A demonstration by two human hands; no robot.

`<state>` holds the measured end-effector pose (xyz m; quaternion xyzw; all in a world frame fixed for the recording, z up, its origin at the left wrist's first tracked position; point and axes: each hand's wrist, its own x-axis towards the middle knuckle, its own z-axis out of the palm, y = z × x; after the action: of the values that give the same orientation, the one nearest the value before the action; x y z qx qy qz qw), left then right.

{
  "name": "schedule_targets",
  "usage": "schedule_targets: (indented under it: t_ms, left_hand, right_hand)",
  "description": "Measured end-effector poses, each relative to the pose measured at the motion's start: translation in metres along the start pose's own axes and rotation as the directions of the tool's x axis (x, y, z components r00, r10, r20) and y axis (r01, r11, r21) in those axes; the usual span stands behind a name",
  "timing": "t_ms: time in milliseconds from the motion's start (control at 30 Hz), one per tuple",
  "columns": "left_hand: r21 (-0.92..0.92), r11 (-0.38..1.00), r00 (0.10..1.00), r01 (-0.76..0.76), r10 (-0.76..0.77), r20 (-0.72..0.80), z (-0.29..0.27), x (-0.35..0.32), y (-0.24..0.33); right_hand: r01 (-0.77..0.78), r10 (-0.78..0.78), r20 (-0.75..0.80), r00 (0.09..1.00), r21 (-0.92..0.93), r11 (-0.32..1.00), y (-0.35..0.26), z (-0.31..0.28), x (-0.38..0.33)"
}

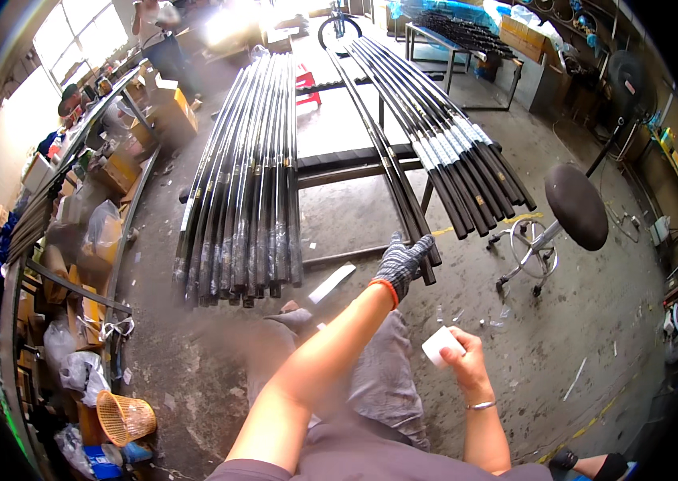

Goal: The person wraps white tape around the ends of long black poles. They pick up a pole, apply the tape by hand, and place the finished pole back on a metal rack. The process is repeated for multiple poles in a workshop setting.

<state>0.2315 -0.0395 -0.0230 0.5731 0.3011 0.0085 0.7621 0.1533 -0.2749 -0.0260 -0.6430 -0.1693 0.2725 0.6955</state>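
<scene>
My left hand [401, 266], in a grey striped knit glove with an orange cuff, is closed around the near end of a black pole [408, 210]. A second black pole lies alongside it, its end just past my fingers. Bare and wearing a bracelet, my right hand [471, 365] grips a small white roll [442, 347], thumb pressed on its side. To the left, a row of long black poles [241, 208] rests on the rack, their near ends glossy as if wrapped in clear film. Another group of poles [455, 172], with white bands, lies to the right.
The padded rack bar [337, 160] runs under the poles. A wheeled stool [575, 207] stands at the right. Cluttered shelving with cartons lines the left, a wicker basket [126, 418] near it. A red stool [307, 85] sits behind the rack; paper scraps litter the floor.
</scene>
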Motion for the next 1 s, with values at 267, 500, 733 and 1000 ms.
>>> schedule_targets:
  t_ms: [267, 500, 733, 1000]
  left_hand:
    - [0.238, 0.874, 0.841, -0.423, 0.476, -0.256, 0.002, 0.000, 0.000]
    - [0.430, 0.780, 0.782, -0.454, 0.580, -0.226, -0.091, -0.075, -0.039]
    - [0.309, 0.866, 0.882, -0.392, 0.450, -0.142, -0.115, -0.115, -0.082]
    - [0.217, 0.943, 0.956, -0.251, 0.277, -0.095, -0.124, -0.146, -0.058]
  right_hand:
    - [-0.016, 0.017, -0.033, 0.999, 0.030, 0.999, 0.006, -0.006, -0.008]
    - [-0.001, 0.000, 0.022, 1.000, 0.036, 0.999, -0.006, 0.011, 0.004]
    - [0.040, -0.043, 0.168, 0.985, 0.023, 0.999, -0.023, 0.039, 0.030]
    - [0.192, -0.174, 0.339, 0.925, -0.021, 0.981, -0.053, 0.079, 0.053]
